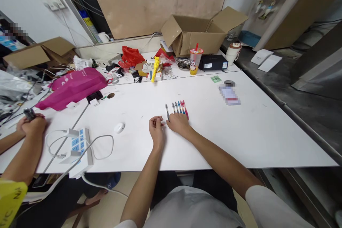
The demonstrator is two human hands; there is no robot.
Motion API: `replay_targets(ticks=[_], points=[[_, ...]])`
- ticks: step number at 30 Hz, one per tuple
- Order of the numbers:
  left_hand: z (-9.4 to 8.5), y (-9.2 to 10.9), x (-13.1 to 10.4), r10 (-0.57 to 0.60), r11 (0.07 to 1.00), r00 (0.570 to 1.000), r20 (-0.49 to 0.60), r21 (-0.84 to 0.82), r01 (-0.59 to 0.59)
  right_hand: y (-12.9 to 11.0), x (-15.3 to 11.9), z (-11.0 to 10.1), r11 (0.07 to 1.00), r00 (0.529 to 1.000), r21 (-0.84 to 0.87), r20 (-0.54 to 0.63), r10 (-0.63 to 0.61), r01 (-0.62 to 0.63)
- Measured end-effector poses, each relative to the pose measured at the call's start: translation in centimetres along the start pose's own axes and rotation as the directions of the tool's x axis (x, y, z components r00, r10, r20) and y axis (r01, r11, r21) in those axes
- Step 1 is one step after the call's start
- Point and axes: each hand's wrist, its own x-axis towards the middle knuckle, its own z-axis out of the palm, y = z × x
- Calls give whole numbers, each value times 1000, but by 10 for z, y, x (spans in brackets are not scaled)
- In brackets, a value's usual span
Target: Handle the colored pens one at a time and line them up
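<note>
A black-tipped pen [167, 109] stands a little apart at the left end of a row of pens. My right hand [179, 124] is closed at its lower end, the fingertips meeting the barrel. Beside it lie dark pens [173, 107], blue pens [179, 105] and red pens [184, 107], side by side, their lower parts partly covered by my right hand. My left hand [156, 130] rests on the white table [213, 139] just left of the pens. Its fingers are loosely curled in, and nothing shows in them.
A white earbud case [119, 127] and a power strip [81, 149] with cables lie to the left. Another person's hands [32, 124] hold a dark object there. Behind are a magenta bag [77, 83], a drink cup [196, 60] and an open carton [200, 41].
</note>
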Motion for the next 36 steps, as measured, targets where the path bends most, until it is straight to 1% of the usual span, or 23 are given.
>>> replay_targets(ticks=[3, 5, 6, 7, 8, 9, 10, 12, 13, 15, 17, 18, 20, 22, 23, 24, 25, 26, 27, 29, 31, 34, 36], points=[[1, 0, 2, -24, 999, 999, 23, -22, 24, 2, -3, -4, 999, 1000, 53, -21, -4, 5], [2, 1, 4, -78, 994, 996, 31, -79, 80, 10, -11, -7, 981, 1000, 194, -5, -22, 23], [2, 2, 5, -115, 986, 993, 36, -117, 118, 16, -17, -8, 946, 998, 324, 38, -40, 26], [3, 3, 6, -150, 975, 987, 51, -156, 157, 23, -24, -8, 875, 993, 484, 94, -65, 12], [3, 4, 6, -182, 962, 980, 84, -191, 195, 30, -31, -8, 775, 985, 631, 148, -83, -29], [3, 5, 6, -206, 949, 969, 134, -215, 232, 38, -38, -7, 683, 976, 728, 186, -113, -59], [3, 6, 6, -222, 938, 956, 194, -225, 264, 45, -45, -7, 617, 972, 783, 196, -130, -75], [4, 7, 4, -244, 924, 921, 303, -217, 316, 58, -55, -6, 520, 967, 847, 211, -141, -109], [4, 8, 3, -253, 919, 904, 344, -207, 335, 62, -58, -6, 480, 962, 865, 238, -137, -146], [5, 9, 0, -264, 910, 878, 400, -197, 364, 68, -62, -6, 425, 930, 876, 325, -174, -227], [6, 9, -2, -265, 904, 864, 428, -202, 377, 69, -62, -6, 427, 901, 872, 364, -236, -241], [6, 8, -3, -262, 905, 865, 427, -203, 375, 68, -61, -6, 457, 904, 866, 346, -251, -204], [7, 7, -3, -257, 914, 882, 395, -197, 355, 66, -60, -5, 583, 946, 810, 235, -224, -64], [7, 7, -3, -256, 924, 900, 353, -184, 335, 63, -60, -2, 738, 985, 672, 81, -151, 58], [8, 7, -3, -258, 928, 906, 336, -175, 329, 62, -60, -1, 797, 993, 599, 14, -115, 83], [8, 8, -3, -261, 930, 910, 323, -168, 327, 61, -61, 1, 830, 996, 550, -36, -84, 90], [9, 8, -3, -265, 931, 912, 314, -163, 327, 61, -61, 2, 837, 996, 541, -61, -65, 88], [9, 9, -3, -273, 930, 911, 310, -156, 332, 61, -62, 4, 816, 996, 572, -64, -56, 82], [10, 10, -4, -283, 928, 908, 309, -148, 340, 62, -62, 5, 775, 997, 628, -54, -55, 77], [12, 11, -5, -304, 924, 900, 314, -132, 359, 63, -63, 9, 664, 997, 744, -42, -59, 70], [13, 11, -6, -312, 925, 895, 320, -112, 363, 65, -62, 13, 586, 997, 806, -68, -37, 76], [13, 10, -7, -304, 934, 896, 323, -83, 347, 66, -62, 18, 538, 995, 837, -101, -22, 97], [13, 9, -8, -305, 937, 896, 324, -68, 343, 67, -62, 20, 537, 990, 834, -143, -10, 126]])
